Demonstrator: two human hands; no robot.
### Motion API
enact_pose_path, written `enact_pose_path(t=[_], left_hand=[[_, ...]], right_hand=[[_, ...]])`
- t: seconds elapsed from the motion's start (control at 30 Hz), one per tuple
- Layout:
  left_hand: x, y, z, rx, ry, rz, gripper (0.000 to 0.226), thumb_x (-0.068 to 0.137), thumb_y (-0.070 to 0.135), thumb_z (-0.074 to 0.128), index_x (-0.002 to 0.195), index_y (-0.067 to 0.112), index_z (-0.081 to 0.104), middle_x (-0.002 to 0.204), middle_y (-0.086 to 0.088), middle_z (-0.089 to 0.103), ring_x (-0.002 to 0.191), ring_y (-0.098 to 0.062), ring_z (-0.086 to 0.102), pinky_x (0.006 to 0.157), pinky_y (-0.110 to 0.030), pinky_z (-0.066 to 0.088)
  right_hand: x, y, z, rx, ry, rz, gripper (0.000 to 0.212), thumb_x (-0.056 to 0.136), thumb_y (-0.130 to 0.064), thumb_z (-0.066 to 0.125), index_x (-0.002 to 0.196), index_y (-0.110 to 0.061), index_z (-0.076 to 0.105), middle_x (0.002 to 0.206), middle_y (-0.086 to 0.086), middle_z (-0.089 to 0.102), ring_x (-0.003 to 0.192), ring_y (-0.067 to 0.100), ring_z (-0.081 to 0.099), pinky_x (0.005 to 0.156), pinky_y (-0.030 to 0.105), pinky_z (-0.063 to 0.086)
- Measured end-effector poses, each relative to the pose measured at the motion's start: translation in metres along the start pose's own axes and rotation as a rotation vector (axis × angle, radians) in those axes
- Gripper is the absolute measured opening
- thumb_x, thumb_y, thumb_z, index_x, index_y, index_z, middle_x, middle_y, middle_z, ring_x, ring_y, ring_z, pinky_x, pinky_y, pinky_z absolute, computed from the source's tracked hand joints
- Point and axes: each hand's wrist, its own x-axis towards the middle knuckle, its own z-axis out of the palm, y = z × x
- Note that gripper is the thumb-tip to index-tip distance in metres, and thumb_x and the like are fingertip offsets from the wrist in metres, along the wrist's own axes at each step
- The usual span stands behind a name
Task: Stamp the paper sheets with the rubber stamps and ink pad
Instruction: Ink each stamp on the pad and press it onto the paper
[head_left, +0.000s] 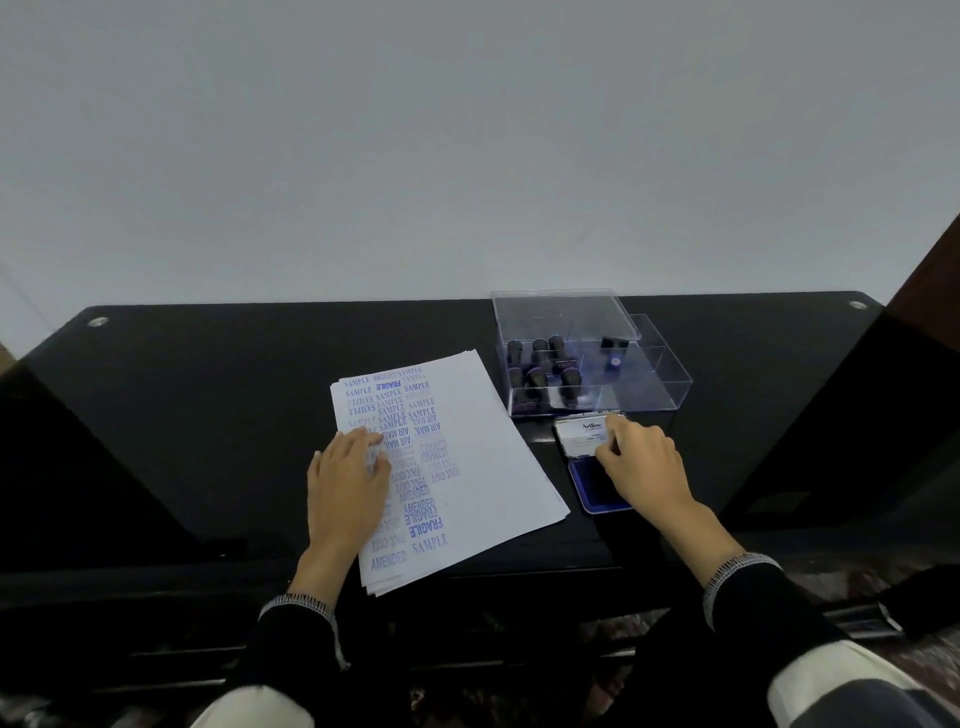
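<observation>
Glossy black table (208, 415), matt paper sheets (493, 467), clear plastic box (670, 374)

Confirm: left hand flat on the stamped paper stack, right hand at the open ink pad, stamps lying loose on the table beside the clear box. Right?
Not quite. The head view shows the stamps standing inside the clear box, not loose on the table. The rest holds: left hand flat on the stamped paper stack, right hand at the open ink pad.

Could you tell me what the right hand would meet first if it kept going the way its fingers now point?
Probably the clear plastic box of stamps, just beyond the ink pad lid that the right hand touches; depth is uncertain.
</observation>
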Motion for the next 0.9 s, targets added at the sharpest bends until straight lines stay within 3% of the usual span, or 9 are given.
enact_pose_path(t=[0.17, 0.4, 0.6, 0.77, 0.9], left_hand=[[-0.0007, 0.0002, 0.0012, 0.027, -0.012, -0.004, 0.031, 0.097, 0.025, 0.049, 0.127, 0.02, 0.055, 0.14, 0.003, 0.049, 0.134, -0.017, 0.04, 0.119, -0.043, 0.015], [-0.001, 0.0004, 0.0014, 0.043, -0.005, 0.009, 0.029, 0.097, 0.025, 0.048, 0.124, 0.021, 0.055, 0.137, 0.003, 0.05, 0.132, -0.016, 0.041, 0.118, -0.043, 0.015], [-0.0009, 0.0014, 0.0023, 0.057, 0.002, 0.019, 0.027, 0.097, 0.025, 0.047, 0.123, 0.02, 0.055, 0.136, 0.003, 0.05, 0.131, -0.016, 0.042, 0.118, -0.044, 0.016], [-0.0013, 0.0011, 0.0023, 0.066, -0.002, 0.022, 0.028, 0.097, 0.025, 0.047, 0.124, 0.02, 0.054, 0.137, 0.003, 0.05, 0.131, -0.016, 0.042, 0.118, -0.044, 0.017], [-0.0012, 0.0016, 0.0015, 0.066, -0.006, 0.024, 0.029, 0.097, 0.025, 0.047, 0.125, 0.02, 0.054, 0.138, 0.002, 0.049, 0.132, -0.017, 0.041, 0.118, -0.044, 0.016]], right_hand=[[-0.0035, -0.0093, -0.0001, -0.151, 0.006, -0.025, 0.011, 0.091, -0.011, 0.044, 0.082, -0.013, 0.037, 0.07, 0.008, 0.05, 0.063, 0.03, 0.043, 0.054, 0.034, 0.032], [-0.0014, -0.0046, 0.0039, -0.028, 0.027, 0.039, 0.016, 0.089, -0.011, 0.046, 0.076, -0.012, 0.037, 0.067, 0.009, 0.052, 0.063, 0.03, 0.049, 0.055, 0.034, 0.036], [-0.0049, -0.0106, 0.0057, -0.184, 0.034, 0.0, 0.011, 0.091, -0.009, 0.041, 0.083, -0.013, 0.035, 0.068, 0.007, 0.049, 0.06, 0.028, 0.044, 0.053, 0.032, 0.032], [-0.0022, -0.0064, 0.0059, -0.053, 0.051, 0.036, 0.015, 0.09, -0.01, 0.045, 0.078, -0.013, 0.036, 0.069, 0.01, 0.054, 0.061, 0.029, 0.047, 0.054, 0.033, 0.034], [-0.0047, -0.0094, 0.0052, -0.135, 0.043, 0.019, 0.009, 0.092, -0.011, 0.042, 0.085, -0.014, 0.038, 0.073, 0.009, 0.058, 0.061, 0.027, 0.046, 0.054, 0.032, 0.034]])
